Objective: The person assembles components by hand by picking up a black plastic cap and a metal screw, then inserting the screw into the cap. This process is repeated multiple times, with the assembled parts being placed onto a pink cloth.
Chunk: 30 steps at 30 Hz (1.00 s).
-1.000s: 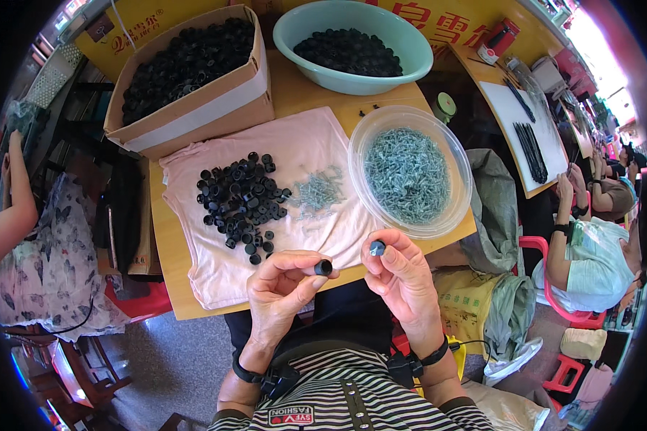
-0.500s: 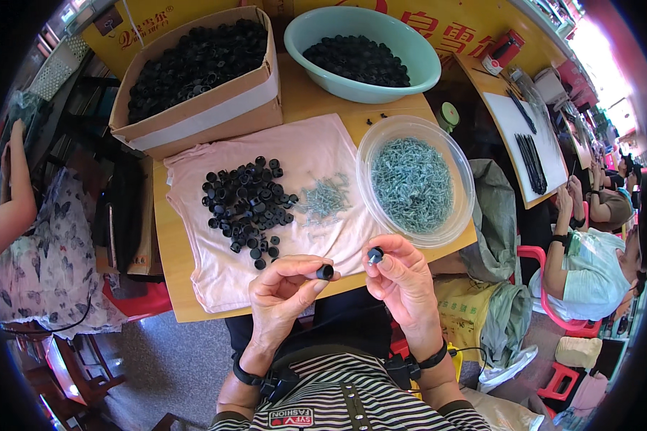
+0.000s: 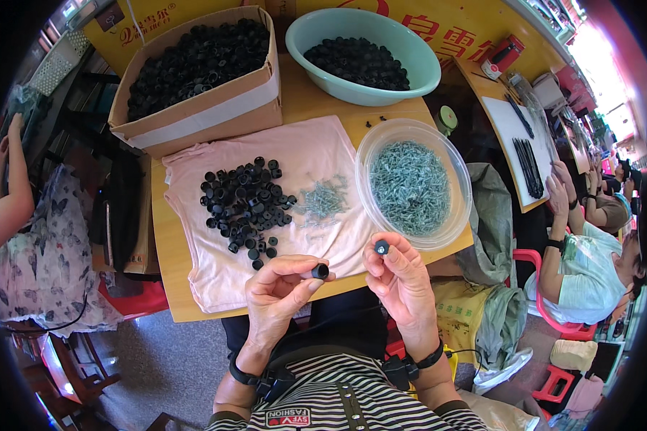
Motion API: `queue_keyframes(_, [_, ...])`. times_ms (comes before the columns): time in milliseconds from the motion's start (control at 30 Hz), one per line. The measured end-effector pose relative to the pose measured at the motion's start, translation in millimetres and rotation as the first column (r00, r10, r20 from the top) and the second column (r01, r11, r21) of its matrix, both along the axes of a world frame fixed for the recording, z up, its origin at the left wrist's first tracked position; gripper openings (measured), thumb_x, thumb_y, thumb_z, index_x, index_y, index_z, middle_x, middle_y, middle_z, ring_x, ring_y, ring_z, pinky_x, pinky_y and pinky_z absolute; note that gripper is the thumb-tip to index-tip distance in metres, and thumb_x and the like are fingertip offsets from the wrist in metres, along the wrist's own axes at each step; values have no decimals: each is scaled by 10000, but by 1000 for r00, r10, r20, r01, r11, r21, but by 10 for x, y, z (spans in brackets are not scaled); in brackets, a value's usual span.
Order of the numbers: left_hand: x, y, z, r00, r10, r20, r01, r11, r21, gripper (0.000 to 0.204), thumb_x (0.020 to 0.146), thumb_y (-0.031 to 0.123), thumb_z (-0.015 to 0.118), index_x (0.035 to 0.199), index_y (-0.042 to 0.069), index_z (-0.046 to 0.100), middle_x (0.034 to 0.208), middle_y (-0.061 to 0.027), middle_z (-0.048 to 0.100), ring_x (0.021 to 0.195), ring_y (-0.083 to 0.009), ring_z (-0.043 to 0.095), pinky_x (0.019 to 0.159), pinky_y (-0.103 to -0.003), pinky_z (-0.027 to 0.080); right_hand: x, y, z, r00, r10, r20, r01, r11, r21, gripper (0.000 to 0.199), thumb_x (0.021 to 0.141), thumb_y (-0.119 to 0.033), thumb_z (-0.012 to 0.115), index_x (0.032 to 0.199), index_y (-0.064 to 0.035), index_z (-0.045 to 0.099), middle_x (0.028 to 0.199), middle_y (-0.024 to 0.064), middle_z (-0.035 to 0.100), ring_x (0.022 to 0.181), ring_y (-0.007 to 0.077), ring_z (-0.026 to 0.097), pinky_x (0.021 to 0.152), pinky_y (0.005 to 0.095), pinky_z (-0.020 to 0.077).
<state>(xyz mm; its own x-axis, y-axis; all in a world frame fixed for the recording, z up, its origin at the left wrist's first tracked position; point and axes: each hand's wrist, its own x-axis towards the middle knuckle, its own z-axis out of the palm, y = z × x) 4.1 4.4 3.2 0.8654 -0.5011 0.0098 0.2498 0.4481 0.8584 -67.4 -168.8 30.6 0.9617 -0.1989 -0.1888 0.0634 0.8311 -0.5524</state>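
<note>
Between thumb and fingers of my left hand (image 3: 277, 289) is a small black plastic cap (image 3: 320, 271), its hollow end facing right. My right hand (image 3: 404, 284) pinches a second black cap (image 3: 382, 247), with a bright metal spot at its centre that looks like a screw. The two hands are apart, above the front edge of the table. Beyond them, on a pink cloth (image 3: 295, 147), lie a pile of black caps (image 3: 244, 201) and a smaller heap of silver screws (image 3: 325, 197). A round clear tub (image 3: 412, 188) full of screws stands to the right.
At the back are a cardboard box (image 3: 194, 118) and a pale green basin (image 3: 370, 92), both holding black caps. Long black strips (image 3: 528, 169) lie on a side table at right. People sit on both sides, one in a light shirt (image 3: 589, 276). A red stool (image 3: 553, 383) stands lower right.
My right hand has turned the cap so that its metal centre faces me instead of pointing downward. The left hand has shifted slightly left, still gripping its cap.
</note>
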Motion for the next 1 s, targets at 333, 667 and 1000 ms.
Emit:
queue_keyframes(333, [11, -5, -13, 1000, 17, 20, -17, 1000, -19, 193, 822, -44, 665, 1005, -11, 613, 1026, -183, 644, 881, -259, 675, 831, -384, 555, 2, 43, 81, 999, -43, -13, 40, 986, -162, 291, 883, -83, 649, 1148, 27, 601, 925, 66, 656, 736, 92, 587, 565, 220, 489])
queue_keyframes(667, [6, 29, 0, 1000, 24, 20, -24, 1000, 4, 197, 823, -43, 662, 1009, -14, 605, 1034, -184, 646, 877, -252, 675, 832, -378, 554, -1, 49, 46, 1000, -5, 7, 6, 997, -76, 263, 896, -102, 638, 1135, 6, 616, 966, 82, 642, 783, 101, 587, 563, 215, 488])
queue_keyframes(1000, [38, 21, 31, 996, -69, -61, 59, 987, -150, 203, 836, -56, 643, 1033, -31, 600, 1093, -196, 640, 982, -254, 656, 892, -379, 541, 45, 166, 351, 979, -81, 188, 204, 317, -926, 230, 822, 16, 675, 1048, -27, 671, 968, 95, 645, 839, 159, 633, 703, 264, 540])
